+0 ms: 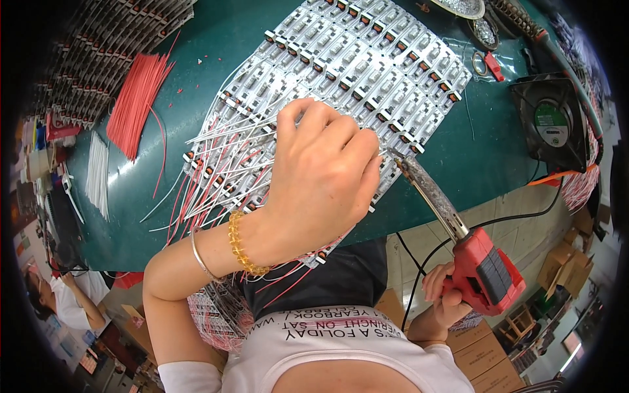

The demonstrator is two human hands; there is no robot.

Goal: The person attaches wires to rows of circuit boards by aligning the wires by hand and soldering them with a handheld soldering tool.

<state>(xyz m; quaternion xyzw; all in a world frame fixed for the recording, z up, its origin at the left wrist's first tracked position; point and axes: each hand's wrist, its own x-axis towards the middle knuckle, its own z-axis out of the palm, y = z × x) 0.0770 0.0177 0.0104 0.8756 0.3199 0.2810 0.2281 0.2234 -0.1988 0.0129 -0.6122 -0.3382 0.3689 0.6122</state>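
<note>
My left hand [327, 164] is above a sheet of small circuit boards [367, 59], fingers curled and closed, their tips hidden below the hand. Whatever they pinch is out of sight. My right hand [445, 298] grips the red handle of a soldering gun [488, 272]. Its metal barrel slants up to the left, and the tip is close to the boards, just right of my left hand's fingers. Many white and red wires [229, 157] stick out from the boards left of my left hand.
Bundles of red wires [137, 105] and white wires [97, 177] lie on the green table [187, 85]. More boards [105, 59] are stacked far left. At the right are a black fan [550, 124], scissors [491, 67] and a black cable [511, 219]. Another person [75, 298] sits at lower left.
</note>
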